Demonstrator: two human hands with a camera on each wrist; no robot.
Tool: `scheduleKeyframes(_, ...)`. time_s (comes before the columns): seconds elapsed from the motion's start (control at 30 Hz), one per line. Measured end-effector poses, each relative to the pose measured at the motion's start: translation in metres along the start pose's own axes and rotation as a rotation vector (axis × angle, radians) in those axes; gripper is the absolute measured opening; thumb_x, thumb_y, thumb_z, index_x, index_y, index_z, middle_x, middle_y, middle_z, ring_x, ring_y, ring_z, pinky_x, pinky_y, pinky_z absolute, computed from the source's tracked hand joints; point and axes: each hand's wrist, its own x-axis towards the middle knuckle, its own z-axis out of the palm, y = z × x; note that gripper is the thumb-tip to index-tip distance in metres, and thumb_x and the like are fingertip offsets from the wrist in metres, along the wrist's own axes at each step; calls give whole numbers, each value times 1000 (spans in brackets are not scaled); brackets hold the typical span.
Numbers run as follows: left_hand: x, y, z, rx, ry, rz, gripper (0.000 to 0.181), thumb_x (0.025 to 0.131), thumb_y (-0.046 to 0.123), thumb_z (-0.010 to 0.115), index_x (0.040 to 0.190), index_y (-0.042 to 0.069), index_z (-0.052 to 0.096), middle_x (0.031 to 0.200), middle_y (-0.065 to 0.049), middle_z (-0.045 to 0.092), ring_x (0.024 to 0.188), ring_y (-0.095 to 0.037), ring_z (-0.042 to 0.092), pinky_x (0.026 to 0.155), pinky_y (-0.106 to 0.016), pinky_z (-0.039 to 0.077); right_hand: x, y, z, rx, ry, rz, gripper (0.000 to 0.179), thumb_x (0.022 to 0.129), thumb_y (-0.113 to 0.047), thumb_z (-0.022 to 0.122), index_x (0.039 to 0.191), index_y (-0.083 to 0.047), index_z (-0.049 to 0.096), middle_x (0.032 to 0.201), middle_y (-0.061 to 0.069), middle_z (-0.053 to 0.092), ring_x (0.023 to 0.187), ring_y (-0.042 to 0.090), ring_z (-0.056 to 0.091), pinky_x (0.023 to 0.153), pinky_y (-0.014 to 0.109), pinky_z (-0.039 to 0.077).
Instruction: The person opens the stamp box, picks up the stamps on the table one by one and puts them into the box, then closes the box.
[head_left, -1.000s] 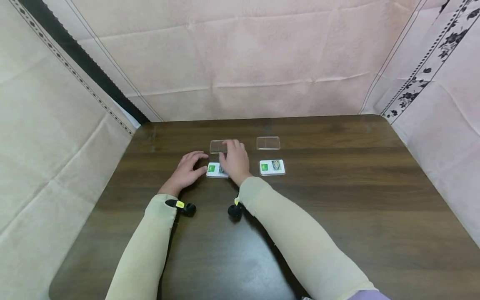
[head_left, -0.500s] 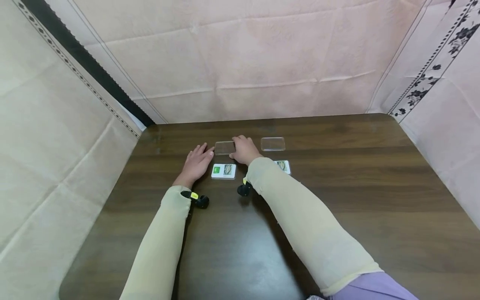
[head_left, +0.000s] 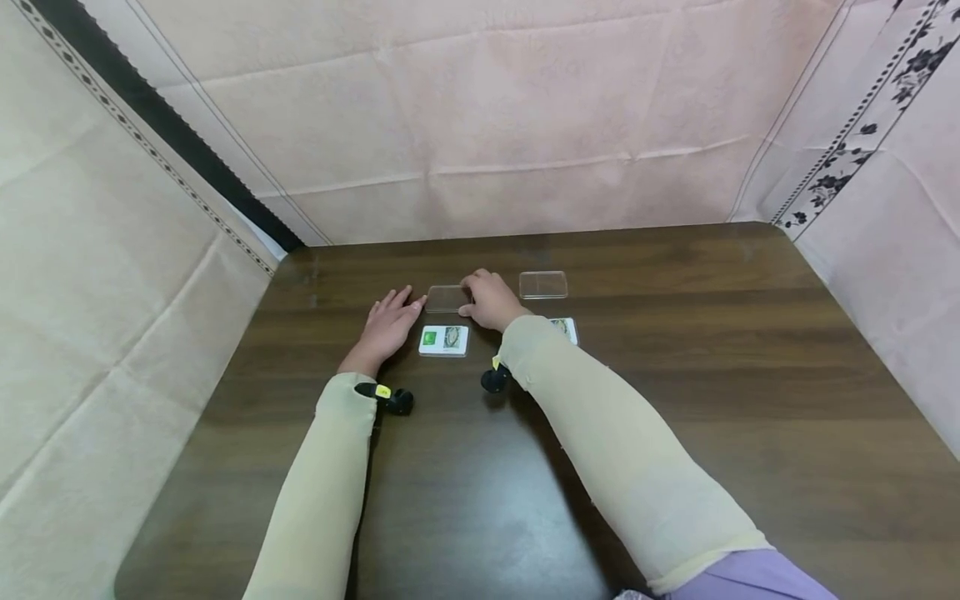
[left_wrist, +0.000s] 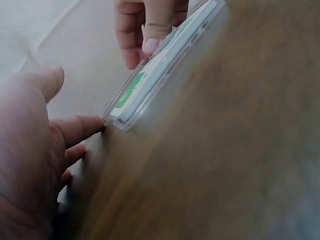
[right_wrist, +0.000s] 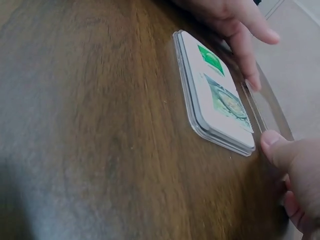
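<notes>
A clear, rectangular plastic lid [head_left: 447,298] lies on the table behind a white card in a clear case [head_left: 444,341]; the card bears a green picture and a round-patterned one. My right hand [head_left: 495,302] pinches the lid's right end, its thumb [right_wrist: 276,144] at the near edge in the right wrist view. At the lid's left end, my left hand [head_left: 388,327] touches it with fingertips, the fingers fairly straight and the thumb apart. From the left wrist, the left index finger [left_wrist: 77,131] overlaps the corner of the cased card [left_wrist: 150,75].
To the right lies a second clear lid [head_left: 543,285], with another white cased card [head_left: 566,330] in front of it, partly hidden by the right sleeve. Light cloth [head_left: 480,117] hangs behind the brown table's [head_left: 675,358] far edge.
My right hand has moved off the white cased card, back and right to the clear lid's right end. My left hand has moved from beside the card to the lid's left end.
</notes>
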Motion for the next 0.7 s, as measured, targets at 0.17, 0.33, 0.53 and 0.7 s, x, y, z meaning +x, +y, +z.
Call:
scheduleKeyframes(0.17, -9, 0, -3, -54, -31, 21, 64, 109, 53, 17, 157, 17, 38, 169, -6, 16, 156, -32, 0, 121, -53, -7, -10, 3, -4, 13, -43, -53, 51, 97, -35, 68, 140, -10, 59, 142, 10, 52, 132, 28, 46, 112, 42, 38)
scheduleKeyframes(0.33, -12, 3, -5, -96, -48, 65, 62, 110, 50, 18, 157, 14, 38, 168, -7, 20, 156, -32, 1, 121, -53, -9, -19, 5, -9, 24, -60, -81, 50, 99, -37, 66, 140, -11, 59, 140, 9, 54, 132, 27, 47, 112, 42, 38)
scheduleKeyframes(0.53, -21, -1, -2, -115, -53, 110, 61, 110, 49, 21, 156, 14, 39, 165, -4, 29, 156, -30, 7, 122, -52, -6, -30, 3, -8, 56, -75, -80, 51, 97, -39, 68, 139, -11, 61, 139, 9, 55, 130, 26, 49, 111, 42, 38)
scheduleKeyframes(0.7, -31, -5, -1, -149, -23, 156, 58, 110, 48, 27, 153, 13, 44, 161, -2, 38, 155, -27, 13, 123, -50, -2, -40, -2, -3, 64, -59, -74, 53, 96, -41, 69, 139, -11, 61, 139, 9, 55, 132, 28, 47, 113, 43, 37)
